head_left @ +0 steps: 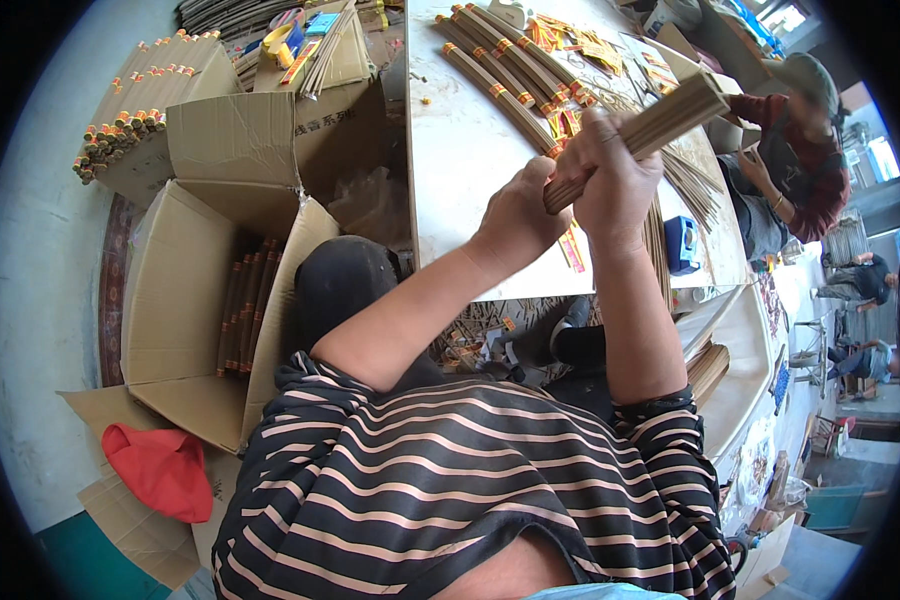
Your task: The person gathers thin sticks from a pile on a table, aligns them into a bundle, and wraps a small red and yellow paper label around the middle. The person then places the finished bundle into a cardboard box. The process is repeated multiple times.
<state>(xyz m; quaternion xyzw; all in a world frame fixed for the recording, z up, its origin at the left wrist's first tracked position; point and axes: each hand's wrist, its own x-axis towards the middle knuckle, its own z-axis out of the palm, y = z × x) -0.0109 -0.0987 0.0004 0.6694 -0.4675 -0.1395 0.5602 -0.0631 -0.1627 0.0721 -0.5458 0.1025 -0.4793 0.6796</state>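
Note:
A bundle of brown incense sticks (678, 116) is held slantwise above the white table, its upper end pointing to the far right. My right hand (615, 180) is wrapped around the bundle's lower half. Beside it, my left hand (523, 212) is closed at the bundle's lower end; its fingertips are partly hidden. Just beyond my hands, several finished incense bundles (500, 72) with red and yellow bands lie side by side. Loose incense sticks (692, 180) are spread under and right of my right hand.
An open cardboard box (192, 290) with wrapped bundles inside stands at my left. Behind it are stacked banded bundles (150, 95). On the white table (445, 200) sit a blue tape dispenser (681, 245) and yellow-red paper labels (580, 42). A co-worker (795, 150) sits across at the right.

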